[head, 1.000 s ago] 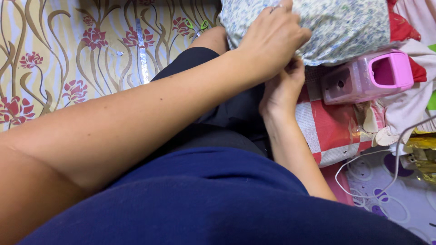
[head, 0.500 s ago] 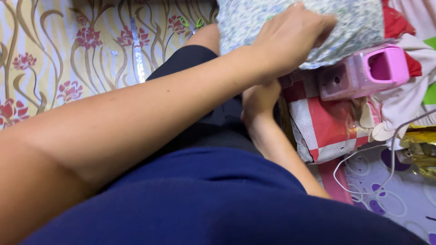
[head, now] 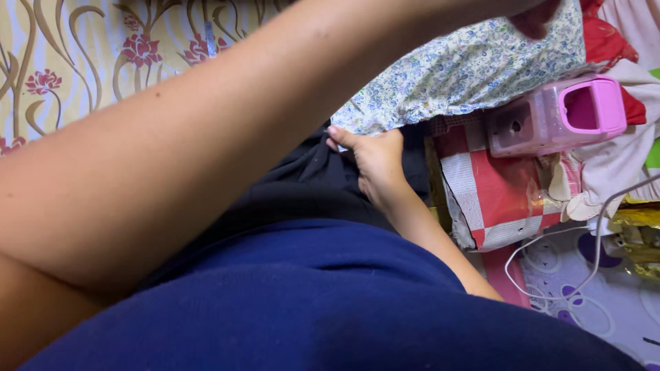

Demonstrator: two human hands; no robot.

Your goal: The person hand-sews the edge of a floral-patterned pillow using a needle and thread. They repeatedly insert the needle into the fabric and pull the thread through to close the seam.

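A white cloth with small blue flowers (head: 467, 69) lies across my lap and onto the pile at the right. My left arm crosses the whole view from lower left to upper right. My left hand (head: 533, 17) is mostly cut off by the top edge, and its fingers grip the cloth's upper part. My right hand (head: 375, 161) rests on the black fabric (head: 302, 172) over my lap, at the cloth's lower edge. Its thumb points left along the hem and its fingers curl out of sight.
A pink plastic box-shaped device (head: 557, 113) sits on a red-and-white checked cloth (head: 495, 185) to the right. A white cable (head: 550, 240) runs over a purple-patterned sheet. A floor mat with red flowers (head: 82, 62) lies at the upper left. Gold wrapping (head: 636, 237) sits at the right edge.
My left arm has risen and reached further up and right, taking the hand to the top edge. The floral cloth is pulled out longer. My right hand has slid left onto the black fabric.
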